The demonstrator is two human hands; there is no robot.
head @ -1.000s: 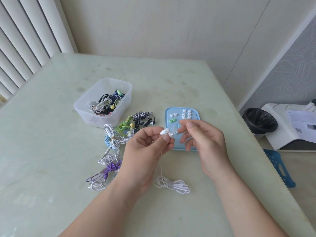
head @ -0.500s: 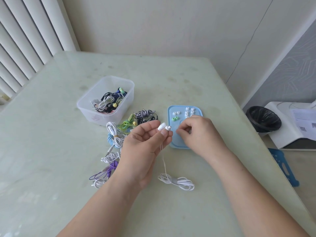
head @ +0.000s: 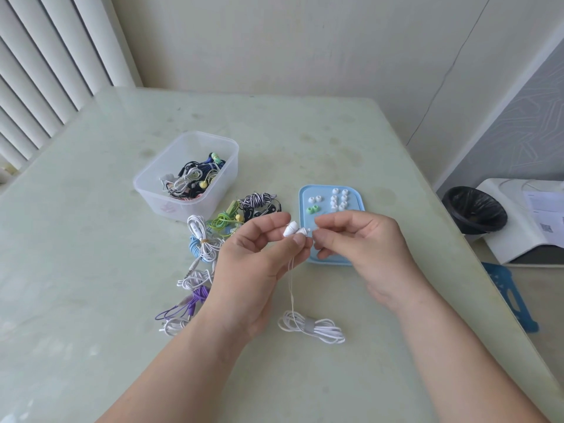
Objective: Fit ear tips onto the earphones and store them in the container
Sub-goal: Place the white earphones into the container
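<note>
My left hand (head: 256, 264) pinches two white earbuds (head: 293, 230) between thumb and fingers above the table. Their thin cable hangs down to a bundled white coil (head: 311, 326) lying on the table. My right hand (head: 360, 239) meets the earbud tips with thumb and forefinger pinched together; what it holds is too small to tell. Behind my hands lies a light blue lid (head: 305, 196) with several white ear tips (head: 338, 199) and a green pair (head: 312, 209). A clear plastic container (head: 152, 190) at the back left holds several coiled earphones.
A heap of loose earphones (head: 213, 236) in white, blue, green, purple and striped black lies left of my left hand. Off the table's right edge stand a black-lined bin (head: 474, 213), a white printer (head: 528, 221) and a blue stool (head: 506, 288).
My right hand dipped to the blue lid half a second ago and has come back up to the earbuds. My left hand kept holding the earbuds in about the same place.
</note>
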